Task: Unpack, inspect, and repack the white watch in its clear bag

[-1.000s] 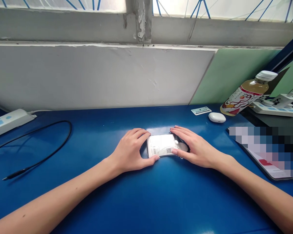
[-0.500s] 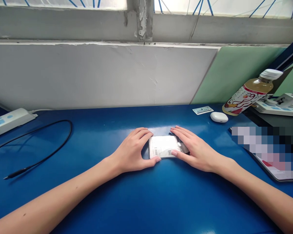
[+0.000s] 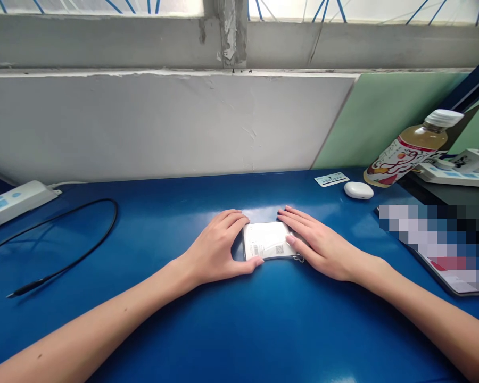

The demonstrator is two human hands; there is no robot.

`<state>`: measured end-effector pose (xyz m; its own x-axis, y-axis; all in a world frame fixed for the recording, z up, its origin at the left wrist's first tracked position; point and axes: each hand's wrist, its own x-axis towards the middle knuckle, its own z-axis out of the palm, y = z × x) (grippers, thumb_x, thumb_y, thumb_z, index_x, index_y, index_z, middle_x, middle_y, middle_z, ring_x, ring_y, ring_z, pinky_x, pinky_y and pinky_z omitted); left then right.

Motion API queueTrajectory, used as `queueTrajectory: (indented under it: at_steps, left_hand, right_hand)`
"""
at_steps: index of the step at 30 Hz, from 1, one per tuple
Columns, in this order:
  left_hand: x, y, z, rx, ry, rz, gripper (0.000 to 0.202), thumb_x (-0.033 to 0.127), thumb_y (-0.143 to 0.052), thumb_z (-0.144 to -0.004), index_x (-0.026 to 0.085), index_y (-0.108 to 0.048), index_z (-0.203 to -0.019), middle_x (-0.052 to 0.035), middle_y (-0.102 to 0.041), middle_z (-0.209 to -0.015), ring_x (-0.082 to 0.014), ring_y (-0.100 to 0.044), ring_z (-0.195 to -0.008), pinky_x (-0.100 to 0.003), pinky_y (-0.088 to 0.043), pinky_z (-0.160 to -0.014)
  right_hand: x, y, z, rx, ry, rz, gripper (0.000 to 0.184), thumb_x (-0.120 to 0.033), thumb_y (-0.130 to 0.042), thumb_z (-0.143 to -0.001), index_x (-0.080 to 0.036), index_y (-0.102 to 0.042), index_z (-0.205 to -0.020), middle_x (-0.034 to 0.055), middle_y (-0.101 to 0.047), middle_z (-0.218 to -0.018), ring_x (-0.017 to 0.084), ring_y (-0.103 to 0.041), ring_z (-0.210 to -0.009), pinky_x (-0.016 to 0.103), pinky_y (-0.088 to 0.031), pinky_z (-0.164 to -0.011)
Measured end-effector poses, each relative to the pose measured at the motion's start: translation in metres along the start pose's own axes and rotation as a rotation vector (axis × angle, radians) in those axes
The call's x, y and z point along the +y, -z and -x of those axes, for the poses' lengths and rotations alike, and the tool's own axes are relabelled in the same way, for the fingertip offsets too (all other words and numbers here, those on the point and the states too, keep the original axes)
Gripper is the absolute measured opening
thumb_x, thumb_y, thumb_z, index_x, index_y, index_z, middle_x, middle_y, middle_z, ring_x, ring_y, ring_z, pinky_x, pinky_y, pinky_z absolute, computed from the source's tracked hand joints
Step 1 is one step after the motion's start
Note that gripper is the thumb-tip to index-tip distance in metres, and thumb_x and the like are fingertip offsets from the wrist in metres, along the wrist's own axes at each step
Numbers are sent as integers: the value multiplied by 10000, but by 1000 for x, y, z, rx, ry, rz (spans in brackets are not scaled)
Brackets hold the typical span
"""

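Observation:
A flat white packet (image 3: 267,239) in clear plastic lies on the blue table, its printed barcode and QR code facing up. My left hand (image 3: 217,247) grips its left end, thumb at the near corner and fingers at the far one. Over the right end rests my right hand (image 3: 319,244), fingers stretched out and thumb on the plastic beside the QR code. A bit of ball chain (image 3: 299,259) pokes out under that hand; the packet's right end is hidden.
To the left, a black cable (image 3: 75,266) loops near a white power strip (image 3: 19,199). At the right are a card (image 3: 331,180), a white earbud case (image 3: 358,190), a leaning drink bottle (image 3: 407,151) and a partly blurred phone (image 3: 459,284). A wall (image 3: 163,125) closes off the back.
My right thumb has slid right and away from me, uncovering the QR code. The ball chain now shows at the near edge. My left hand stays in place.

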<state>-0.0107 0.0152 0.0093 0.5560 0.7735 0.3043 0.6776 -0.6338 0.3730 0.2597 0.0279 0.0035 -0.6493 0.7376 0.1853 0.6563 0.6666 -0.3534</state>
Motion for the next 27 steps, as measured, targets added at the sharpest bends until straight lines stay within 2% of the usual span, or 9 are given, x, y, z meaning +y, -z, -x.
queueTrajectory:
  at_steps: [4,9,18,22,27]
  left_hand:
    - [0,0,-1,12,-7,9,624,495,-765,-743,131,-581,-1215,-180,-630,-1262,-359,-548,-1234,-514,-478,-1048]
    - [1,1,-2,-9,0,17,611,475,-768,-751,113,-575,-1204,-187,-606,-1286,-346,-556,-1212,-488,-484,-1034]
    - [2,1,-1,-27,10,31,638,495,-764,-751,138,-557,-1238,-189,-571,-1341,-352,-533,-1250,-501,-475,-1042]
    - [2,1,-1,-36,16,21,650,488,-758,-749,103,-561,-1235,-205,-563,-1347,-352,-522,-1258,-494,-467,-1053]
    - [1,1,-2,-11,4,6,590,467,-741,-735,120,-571,-1181,-188,-586,-1292,-340,-544,-1216,-481,-483,-1021]
  right_hand:
    - [2,1,-1,-15,25,-8,491,-340,-344,-1040,-151,-481,-1472,122,-502,-1515,307,-341,-1473,559,-387,-1162]
    - [3,6,-1,-71,12,-37,511,-346,-309,-1049,-124,-459,-1484,124,-472,-1535,292,-334,-1477,533,-376,-1174]
    - [11,15,0,-171,-24,-185,510,-406,-337,-1045,-248,-409,-1524,48,-409,-1582,281,-258,-1500,520,-340,-1190]
    - [22,15,2,-180,-29,-245,493,-336,-360,-1040,-302,-387,-1531,22,-383,-1600,266,-243,-1506,514,-332,-1191]
    - [23,14,1,-143,4,-213,500,-258,-397,-1011,-257,-423,-1510,69,-434,-1574,276,-316,-1487,508,-341,-1186]
